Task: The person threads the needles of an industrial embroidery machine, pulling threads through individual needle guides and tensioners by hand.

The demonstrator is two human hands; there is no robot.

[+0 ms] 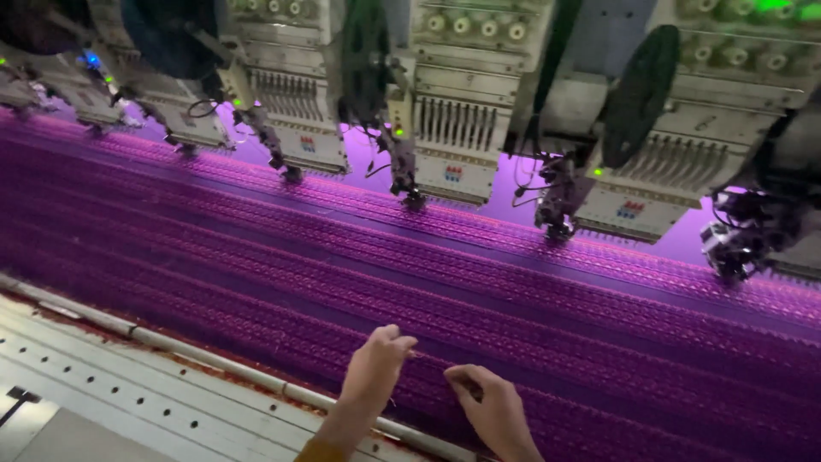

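A wide purple fabric with raised embroidered rows stretches across a long machine bed. My left hand rests on its near edge with fingers curled together, pinching at the cloth or a thread too thin to make out. My right hand lies just to the right of it, fingers bent down onto the same embroidered row. The two hands are a few centimetres apart.
A row of pale embroidery machine heads with needle bars hangs over the far side of the fabric. A metal rail runs along the near edge. A pale perforated metal table lies at the lower left.
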